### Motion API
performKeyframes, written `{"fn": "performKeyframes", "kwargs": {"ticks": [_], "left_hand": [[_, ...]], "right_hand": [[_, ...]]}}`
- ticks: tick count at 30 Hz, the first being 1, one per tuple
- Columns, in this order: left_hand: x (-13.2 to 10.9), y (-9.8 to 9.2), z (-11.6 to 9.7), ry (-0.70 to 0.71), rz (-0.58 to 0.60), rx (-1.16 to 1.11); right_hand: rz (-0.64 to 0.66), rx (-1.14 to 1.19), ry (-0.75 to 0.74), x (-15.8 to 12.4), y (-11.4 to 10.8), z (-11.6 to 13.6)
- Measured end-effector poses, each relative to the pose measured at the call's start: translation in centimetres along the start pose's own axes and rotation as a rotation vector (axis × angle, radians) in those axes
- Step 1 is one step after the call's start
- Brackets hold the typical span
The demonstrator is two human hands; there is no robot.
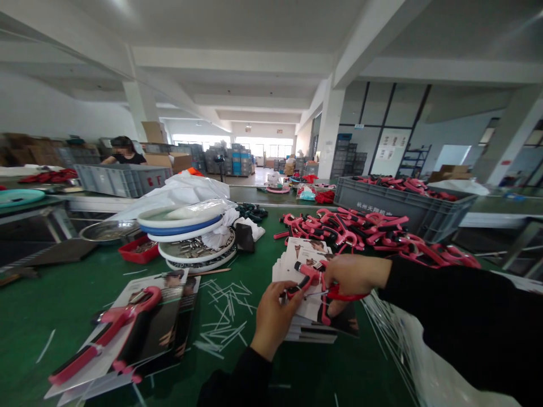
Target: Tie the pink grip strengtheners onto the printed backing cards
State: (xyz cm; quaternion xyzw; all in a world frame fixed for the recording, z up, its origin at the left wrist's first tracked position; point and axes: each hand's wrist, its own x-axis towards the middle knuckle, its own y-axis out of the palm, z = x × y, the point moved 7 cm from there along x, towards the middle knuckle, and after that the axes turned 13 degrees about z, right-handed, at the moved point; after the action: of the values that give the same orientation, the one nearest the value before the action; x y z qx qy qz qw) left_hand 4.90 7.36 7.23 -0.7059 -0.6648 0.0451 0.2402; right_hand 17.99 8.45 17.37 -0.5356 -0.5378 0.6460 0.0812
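Left hand (271, 319) at lower centre of the frame, fingers and thumb pinched together on one end of a red-and-black plastic tool (307, 278); right hand (352, 280) just to the right, fingers curled around the tool's other arm, a firm closed hold rather than a spread one. Tool just above a stack of printed cards (316, 333), contact with the top card hidden behind the fingers. Beyond the stack, a heap of similar red tools (335, 232) across the centre right, with a grey crate (403, 206) of more at the right. Thin white plastic strips (224, 314) scattered on the green table (72, 305) left of the stack; another tool on a card (104, 333) at lower left; clear plastic bag (428, 362) at lower right. Risks from here: the tool slipping out of the narrow pinch, with possible spring-back of its arms, mechanism not visible; the loose stack shifting sideways under hand pressure; the top card creasing or tearing under a forced press; stray strips catching under the cards; a sleeve snagging the bag.
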Motion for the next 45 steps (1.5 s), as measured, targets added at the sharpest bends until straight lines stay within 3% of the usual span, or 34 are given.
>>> {"fn": "performKeyframes", "kwargs": {"ticks": [9,19,27,34,37,40,43,45], "left_hand": [[0.4,0.2,1.2,-0.048,0.031,-0.091],[0.7,0.2,1.2,-0.036,0.053,-0.199],[1.0,0.4,1.9,-0.065,0.043,-0.281],[1.0,0.4,2.0,-0.078,0.04,-0.295],[1.0,0.3,1.9,-0.078,0.048,-0.29],[1.0,0.1,1.7,-0.069,0.077,-0.272],[0.8,-0.1,1.2,-0.04,0.092,-0.219],[0.4,-0.3,0.5,-0.017,0.07,-0.151]], "right_hand": [[-0.018,-0.101,0.063,-0.6,-0.9,0.6],[-0.013,0.114,-0.1,0.9,0.7,-0.3],[0.008,0.121,-0.022,0.9,0.9,-0.2],[-0.115,0.149,-0.113,1.2,1.9,-0.2],[-0.145,0.24,-0.235,0.8,2.7,0.0],[-0.032,0.451,-0.357,-0.2,3.8,-0.2],[0.034,0.68,-0.32,-1.0,4.9,-1.9],[-0.072,0.789,-0.219,-1.3,5.8,-4.0]]}}
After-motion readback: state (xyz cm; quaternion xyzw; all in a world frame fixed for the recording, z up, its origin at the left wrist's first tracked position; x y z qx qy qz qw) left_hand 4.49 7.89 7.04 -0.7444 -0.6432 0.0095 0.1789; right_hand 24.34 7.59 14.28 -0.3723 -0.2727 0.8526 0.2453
